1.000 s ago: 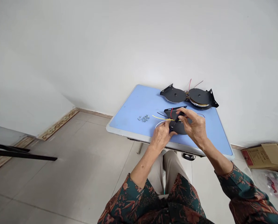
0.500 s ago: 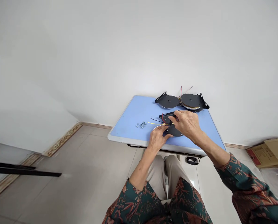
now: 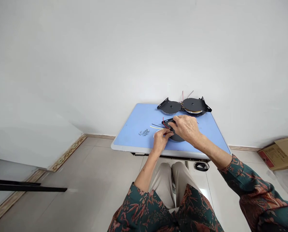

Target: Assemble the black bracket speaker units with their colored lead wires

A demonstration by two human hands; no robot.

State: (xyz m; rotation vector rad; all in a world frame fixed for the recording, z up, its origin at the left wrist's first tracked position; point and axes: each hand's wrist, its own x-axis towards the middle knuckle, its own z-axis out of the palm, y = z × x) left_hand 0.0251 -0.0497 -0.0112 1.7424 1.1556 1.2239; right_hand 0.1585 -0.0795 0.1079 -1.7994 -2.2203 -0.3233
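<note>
A black round metal plate with a bracket [image 3: 176, 137] lies on the small blue table [image 3: 134, 125]; red, yellow and black wires [image 3: 156, 126] stick out of it to the left. My left hand [image 3: 161, 139] pinches at the plate's left edge, fingers closed. My right hand [image 3: 186, 126] rests over the plate from the right, its fingers closed on a small dark tool whose tip meets the plate near my left fingers. A heap of several small silver screws [image 3: 144, 132] lies to the left of my hands.
Two more black round plates with brackets and wires [image 3: 184, 106] sit at the table's far edge by the white wall. A cardboard box [image 3: 280, 153] stands on the tiled floor at right. A black bar [image 3: 25, 187] juts in from the left.
The view has shifted, so the table sits lower and further left in the picture. Both hands stay together at the plate's left edge, hardly moving relative to it.
</note>
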